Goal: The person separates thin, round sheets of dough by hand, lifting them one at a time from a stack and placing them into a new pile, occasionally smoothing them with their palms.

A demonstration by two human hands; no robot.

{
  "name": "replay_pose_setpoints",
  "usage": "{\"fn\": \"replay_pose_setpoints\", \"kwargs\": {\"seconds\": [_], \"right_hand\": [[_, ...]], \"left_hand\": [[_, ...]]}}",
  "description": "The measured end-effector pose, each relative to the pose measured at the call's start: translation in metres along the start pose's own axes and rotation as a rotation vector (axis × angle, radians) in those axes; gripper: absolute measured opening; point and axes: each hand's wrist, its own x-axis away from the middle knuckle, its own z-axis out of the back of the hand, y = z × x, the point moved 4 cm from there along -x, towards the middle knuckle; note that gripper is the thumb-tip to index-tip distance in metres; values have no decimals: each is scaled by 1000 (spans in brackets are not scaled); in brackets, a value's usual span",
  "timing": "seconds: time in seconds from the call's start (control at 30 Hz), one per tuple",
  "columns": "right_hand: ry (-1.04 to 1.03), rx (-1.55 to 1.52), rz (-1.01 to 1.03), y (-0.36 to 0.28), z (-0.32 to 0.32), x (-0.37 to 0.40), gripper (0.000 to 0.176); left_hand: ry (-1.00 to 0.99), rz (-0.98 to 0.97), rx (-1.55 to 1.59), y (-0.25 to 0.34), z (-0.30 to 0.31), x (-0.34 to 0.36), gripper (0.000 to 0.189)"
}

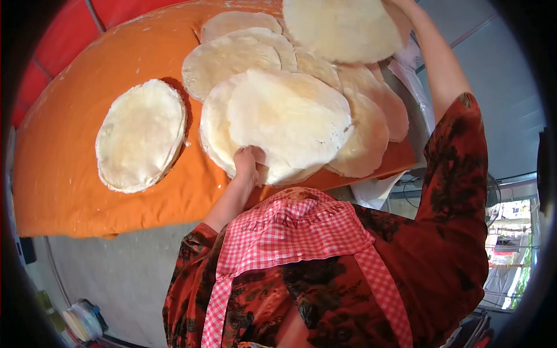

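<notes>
While the left hand (246, 163) closes thumb and fingers on the near-left rim of the top flatbread (284, 116) in the middle pile, the right arm (436, 61) reaches to the far right. Its hand is largely cut off by the frame edge beside a large pale flatbread (342, 29), so how far it is open, and whether it has hold of that round, I cannot tell. The step in hand looks like handling thin rounds one at a time over the pile. From this pose, a move of the pinched round calls for a light, even grip, since such thin sheets could tear or fold. Around the pile, overlapping rounds (232, 64) lie far and right; a separate stack (139, 136) sits left on the orange cloth (58, 156).
</notes>
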Motion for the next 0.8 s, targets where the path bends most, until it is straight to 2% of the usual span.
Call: {"fn": "replay_pose_setpoints", "kwargs": {"seconds": [0.07,0.13,0.17,0.23,0.3,0.33,0.37,0.43,0.53,0.63,0.73,0.8], "right_hand": [[5,389,351,-13,0,-4,12],[-36,771,597,-21,-37,36,8],[-73,294,427,-35,-62,81,25],[-106,654,441,2,-119,143,29],[-75,385,335,21,-186,231,28],[-162,436,435,20,-211,265,28],[-223,404,379,24,-240,296,27],[-496,458,222,35,-284,330,24],[-508,479,240,23,-283,338,17],[-470,463,284,14,-275,337,20],[-530,405,331,18,-296,353,26],[-402,347,381,13,-292,361,32]], "left_hand": [[-13,-6,-3,-1,0,0,12],[-12,-12,8,-8,2,-3,12],[-47,7,-54,-6,1,-1,12],[-107,48,-172,-3,4,8,12],[-192,71,-33,-13,7,9,12],[-236,76,36,-15,6,8,13],[-242,83,37,-14,5,11,12],[-257,103,29,-9,-2,23,12],[-179,122,18,4,-10,39,12],[-133,158,28,12,-17,50,11],[-195,137,36,12,-20,55,12],[-226,151,-43,7,-12,42,12]]}}
